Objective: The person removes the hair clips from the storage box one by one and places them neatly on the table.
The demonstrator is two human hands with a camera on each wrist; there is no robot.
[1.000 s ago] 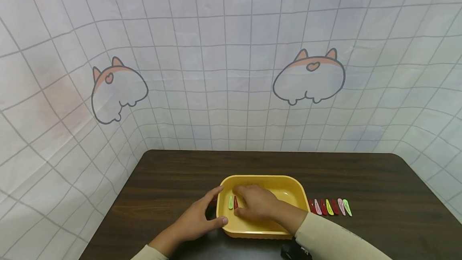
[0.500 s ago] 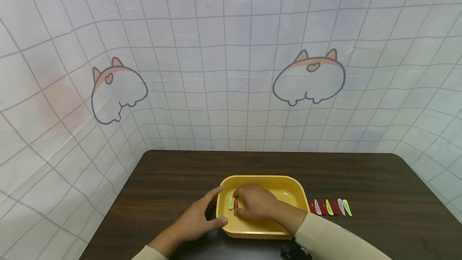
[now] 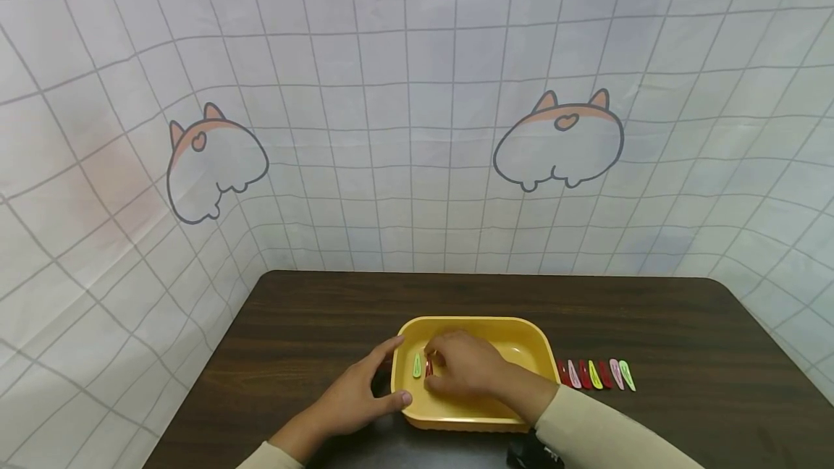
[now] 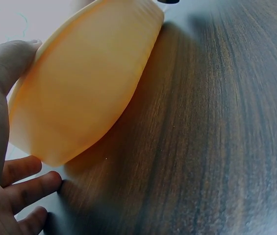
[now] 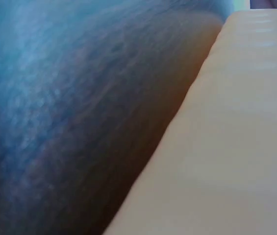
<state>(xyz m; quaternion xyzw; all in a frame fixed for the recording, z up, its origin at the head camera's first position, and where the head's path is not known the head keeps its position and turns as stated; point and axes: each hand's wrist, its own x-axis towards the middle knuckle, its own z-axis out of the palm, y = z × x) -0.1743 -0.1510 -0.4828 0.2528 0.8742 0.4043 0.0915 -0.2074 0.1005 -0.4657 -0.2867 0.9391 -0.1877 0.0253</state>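
Observation:
A shallow yellow plastic tray stands near the table's front. My left hand holds its left side, thumb and index finger spread along the rim. The left wrist view shows the thumb over the edge of the tray, with the other fingers lower by its corner. Inside the tray, my right hand pinches a dark red snap hair clip, partly covered by the fingers. Just left of it lies a green hair clip. The right wrist view shows only the tray's outer wall, not the fingers.
To the right of the tray, several hair clips lie in a row on the dark wooden table: red, pink, a yellow clip and a green clip. A black device sits under the right wrist. A checked curtain hangs behind.
My right hand has shifted slightly to the right with the red hair clip, widening the gap from the green one. The left hand and the tray stay put.

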